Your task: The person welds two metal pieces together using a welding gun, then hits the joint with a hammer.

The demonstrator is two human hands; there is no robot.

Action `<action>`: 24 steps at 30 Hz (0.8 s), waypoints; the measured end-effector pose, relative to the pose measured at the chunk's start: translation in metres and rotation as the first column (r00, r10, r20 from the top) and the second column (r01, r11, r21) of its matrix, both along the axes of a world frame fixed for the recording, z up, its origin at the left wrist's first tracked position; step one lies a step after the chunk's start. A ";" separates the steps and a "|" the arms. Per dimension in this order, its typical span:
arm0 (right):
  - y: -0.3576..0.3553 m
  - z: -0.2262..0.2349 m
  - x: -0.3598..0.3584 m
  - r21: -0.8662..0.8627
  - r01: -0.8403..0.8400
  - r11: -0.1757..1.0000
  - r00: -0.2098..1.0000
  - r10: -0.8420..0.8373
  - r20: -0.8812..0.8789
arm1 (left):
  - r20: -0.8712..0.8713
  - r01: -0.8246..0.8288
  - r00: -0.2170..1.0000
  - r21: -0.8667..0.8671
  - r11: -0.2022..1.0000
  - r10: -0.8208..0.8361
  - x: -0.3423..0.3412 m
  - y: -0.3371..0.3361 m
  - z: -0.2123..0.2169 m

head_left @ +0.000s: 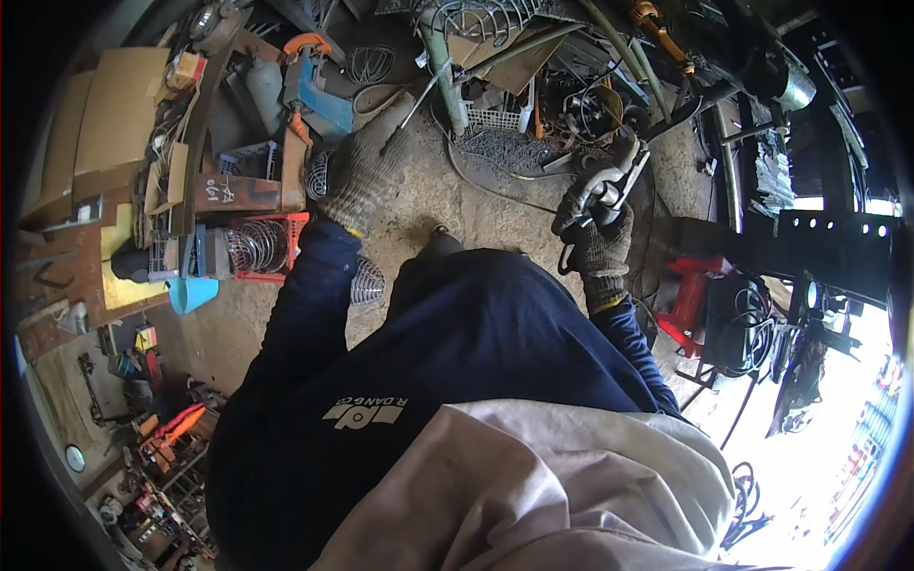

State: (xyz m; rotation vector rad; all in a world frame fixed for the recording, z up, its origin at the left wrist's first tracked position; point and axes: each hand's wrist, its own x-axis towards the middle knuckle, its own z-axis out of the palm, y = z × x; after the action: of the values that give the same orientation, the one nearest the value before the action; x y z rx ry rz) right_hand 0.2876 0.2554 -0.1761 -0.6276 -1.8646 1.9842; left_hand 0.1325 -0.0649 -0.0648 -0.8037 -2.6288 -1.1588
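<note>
My left hand (367, 181), in a grey knitted work glove, reaches forward at left of centre. Its fingers are closed round a thin metal rod (417, 107) that slants up and to the right. At right of centre, my right hand (606, 249), gloved alike, grips a silvery metal tool (606, 190) with a straight bar and a curved part. The tool's exact kind cannot be made out. The rod's tip appears near a green metal leg (443, 76) of the work stand; whether they touch is unclear.
A wire basket stand (481, 19) is ahead, over a white plastic crate (495, 119). A cable (495, 193) crosses the concrete floor. Left are a blue and orange tool (319, 90), a red rack (286, 247) with wire guards and a blue bucket (192, 293). Right is a red machine (687, 305).
</note>
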 end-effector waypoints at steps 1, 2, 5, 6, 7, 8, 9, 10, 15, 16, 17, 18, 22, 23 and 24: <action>-0.005 0.004 0.001 -0.020 -0.005 1.000 1.000 0.005 -0.003 | 0.046 -0.006 0.999 -0.030 1.000 0.007 -0.010 0.001 0.002; -0.008 0.006 0.003 -0.034 -0.003 0.999 1.000 0.003 -0.004 | 0.094 -0.003 0.996 -0.054 0.999 0.008 -0.019 0.004 0.003; -0.018 -0.004 -0.003 -0.094 0.042 0.995 0.998 -0.046 -0.044 | 0.077 0.018 0.997 -0.196 0.980 -0.002 -0.049 0.007 0.018; -0.022 -0.003 -0.006 -0.116 0.053 0.992 0.996 -0.060 -0.062 | 0.072 0.021 0.997 -0.232 0.973 -0.004 -0.059 0.010 0.023; -0.024 0.000 -0.005 -0.159 0.047 0.986 0.998 -0.052 -0.027 | 0.067 0.024 0.998 -0.267 0.964 -0.007 -0.068 0.011 0.028; -0.031 0.000 -0.012 -0.188 0.053 0.981 0.996 -0.065 -0.060 | 0.054 0.020 0.999 -0.307 0.951 -0.004 -0.080 0.010 0.039; -0.035 -0.003 -0.014 -0.214 0.062 0.975 0.993 -0.082 -0.084 | 0.062 0.002 0.998 -0.377 0.926 0.023 -0.088 0.012 0.045; -0.038 -0.007 -0.016 -0.239 0.073 0.968 0.989 -0.100 -0.106 | 0.012 0.022 1.000 -0.405 0.914 -0.019 -0.101 0.013 0.049; -0.056 -0.022 -0.028 -0.106 0.185 0.977 0.981 -0.190 -0.042 | -0.087 0.206 0.952 -0.529 0.823 -0.294 -0.162 0.019 0.055; -0.059 -0.024 -0.026 -0.114 0.202 0.973 0.978 -0.206 -0.028 | -0.092 0.257 0.926 -0.557 0.790 -0.366 -0.172 0.025 0.058; -0.066 -0.019 -0.033 -0.140 0.200 0.970 0.978 -0.205 -0.025 | -0.072 0.233 0.934 -0.621 0.748 -0.351 -0.179 0.025 0.067; -0.073 -0.012 -0.036 -0.156 0.211 0.965 0.976 -0.215 -0.013 | -0.045 0.225 0.938 -0.675 0.703 -0.344 -0.186 0.030 0.068; -0.083 -0.002 -0.043 -0.114 0.233 0.966 0.972 -0.232 0.026 | 0.005 0.230 0.930 -0.789 0.570 -0.368 -0.206 0.055 0.081; -0.086 0.004 -0.046 -0.183 0.218 0.958 0.974 -0.225 -0.015 | 0.002 0.223 0.928 -0.805 0.550 -0.374 -0.208 0.060 0.088; -0.085 0.005 -0.048 -0.177 0.227 0.958 0.973 -0.230 0.004 | -0.039 0.181 0.922 -0.835 0.520 -0.384 -0.212 0.062 0.091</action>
State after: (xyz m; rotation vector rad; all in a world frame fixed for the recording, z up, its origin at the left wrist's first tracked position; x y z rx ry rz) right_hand 0.2392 0.1704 -0.1712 -0.8340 -1.5379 2.0059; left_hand -0.0794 -0.0030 0.0264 -1.4503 -2.8236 0.2786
